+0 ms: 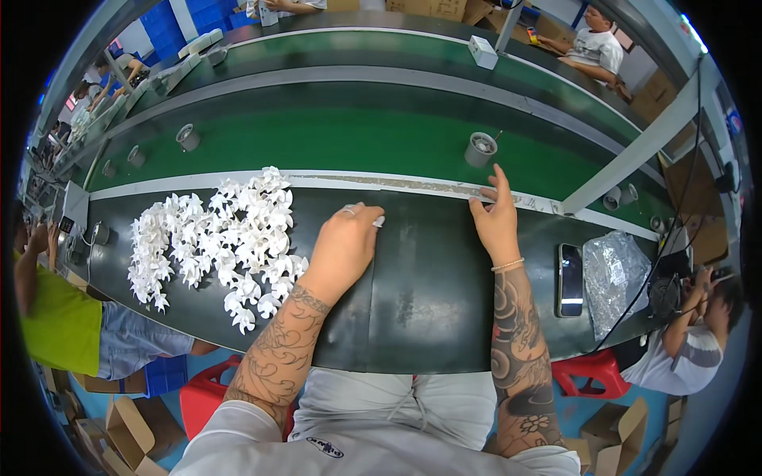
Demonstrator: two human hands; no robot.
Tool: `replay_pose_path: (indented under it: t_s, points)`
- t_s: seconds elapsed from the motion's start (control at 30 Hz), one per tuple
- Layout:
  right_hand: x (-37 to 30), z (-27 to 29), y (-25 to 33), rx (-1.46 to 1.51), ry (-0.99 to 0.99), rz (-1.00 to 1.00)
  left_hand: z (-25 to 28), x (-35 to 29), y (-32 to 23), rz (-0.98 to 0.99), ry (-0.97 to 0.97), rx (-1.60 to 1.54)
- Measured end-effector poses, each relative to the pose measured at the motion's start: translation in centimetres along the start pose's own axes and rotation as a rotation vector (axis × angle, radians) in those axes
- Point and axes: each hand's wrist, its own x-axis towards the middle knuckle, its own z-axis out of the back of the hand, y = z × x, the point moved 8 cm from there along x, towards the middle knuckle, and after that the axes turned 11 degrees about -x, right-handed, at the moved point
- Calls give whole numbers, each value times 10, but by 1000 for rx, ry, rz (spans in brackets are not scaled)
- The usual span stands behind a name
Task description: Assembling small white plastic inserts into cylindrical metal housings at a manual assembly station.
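Observation:
My left hand (348, 242) is closed over the dark worktop, and a small white piece (379, 221) pokes out at its fingertips. Most of that piece is hidden, so its kind cannot be made out. To its left lies a wide heap of white, fan-like pieces with pointed blades (242, 230). My right hand (498, 222) reaches toward the belt, fingers apart and nothing visible in them. Just beyond its fingertips, a grey round housing (480, 149) stands on the green belt, with a thin reddish pin or wire sticking up at its rim.
More grey housings (187, 138) stand on the green conveyor belt (341, 131). A phone (570, 280) and a clear plastic bag (615, 278) lie right of my right forearm. A metal post (627, 147) rises at the right. Co-workers sit on both sides and across; a white box (482, 52) stands farther back.

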Motion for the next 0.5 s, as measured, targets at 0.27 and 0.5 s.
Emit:
replay_pose_path:
  t_s: [0.27,0.5]
  points:
    - [-1,-8,9,-38,-112,97,-56,-6,-28,-176,127,-317]
    - [-6,136,-71,723,-1004,-328,-60,5,-10,-27,160,-435]
